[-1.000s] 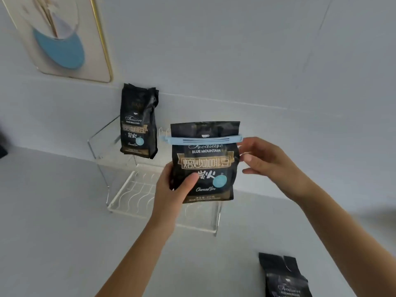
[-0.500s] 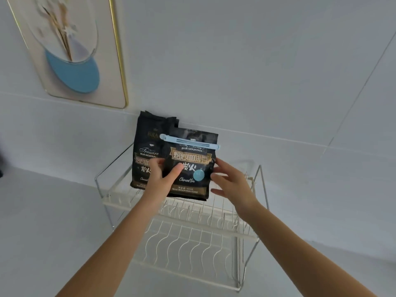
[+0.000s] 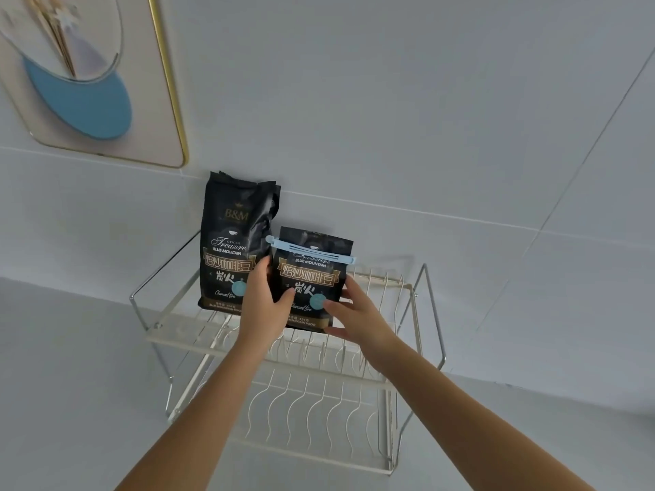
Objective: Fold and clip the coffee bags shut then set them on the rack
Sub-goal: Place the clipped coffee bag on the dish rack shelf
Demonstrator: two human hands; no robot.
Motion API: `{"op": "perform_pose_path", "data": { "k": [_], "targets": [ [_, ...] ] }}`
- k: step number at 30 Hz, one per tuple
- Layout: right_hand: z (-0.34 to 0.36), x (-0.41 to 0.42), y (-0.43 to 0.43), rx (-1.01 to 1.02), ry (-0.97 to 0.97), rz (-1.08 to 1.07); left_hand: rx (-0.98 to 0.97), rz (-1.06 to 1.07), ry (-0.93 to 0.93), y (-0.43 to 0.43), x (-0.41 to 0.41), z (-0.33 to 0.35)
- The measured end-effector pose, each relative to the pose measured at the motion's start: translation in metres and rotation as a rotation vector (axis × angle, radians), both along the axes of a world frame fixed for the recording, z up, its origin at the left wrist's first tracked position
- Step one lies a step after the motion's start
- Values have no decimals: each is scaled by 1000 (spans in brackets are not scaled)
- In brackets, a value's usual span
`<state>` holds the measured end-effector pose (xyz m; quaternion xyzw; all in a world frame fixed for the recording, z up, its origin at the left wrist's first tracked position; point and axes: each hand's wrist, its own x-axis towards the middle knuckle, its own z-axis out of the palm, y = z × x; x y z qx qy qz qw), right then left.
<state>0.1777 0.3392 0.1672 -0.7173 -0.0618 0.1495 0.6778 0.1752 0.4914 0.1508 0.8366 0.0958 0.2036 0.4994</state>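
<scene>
Both hands are closed on the clipped coffee bag [image 3: 312, 281], one at each lower side: the left hand [image 3: 264, 306] has its thumb across the front panel and its fingers behind the left edge, while the right hand [image 3: 358, 315] cups the lower right corner with its thumb on the front. The bag stands upright on the top tier of the wire rack [image 3: 354, 379], toward the rear left corner, just beside the taller unclipped bag [image 3: 237, 242] that stands at the back left. Whether its base bears fully on the wires or is partly carried by the hands is hard to tell from this angle.

A full foil pouch like this should feel fairly heavy and firm low down, where the beans pack, but soft and crinkly near the folded top. The film looks glossy and likely slick, so the lower sides, where the hands are, are the sound place to grip. The blue clip [image 3: 312, 250] across the fold is a poor handle, since pulling on it could slide it off.

Compared with half a second ago, the bag has shifted to the right and no longer overlaps the taller one. It sits lower on the tier, and the right hand, which was open beside it, now grips its corner.
</scene>
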Motion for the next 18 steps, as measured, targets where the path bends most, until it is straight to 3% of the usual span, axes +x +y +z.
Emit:
{"op": "perform_pose_path", "data": {
  "k": [5, 8, 14, 18],
  "targets": [
    [4, -9, -11, -99, -65, 56, -6, 60, -93, -13, -15, 8],
    [13, -26, -19, -169, -290, 11, 65, 60, -211, -27, -31, 19],
    [22, -89, -61, -194, -794, -83, 203, -208, -397, -92, -83, 30],
    [-4, -129, -115, -274, -804, -144, 265, -332, -334, -143, -116, 11]
  ]
}}
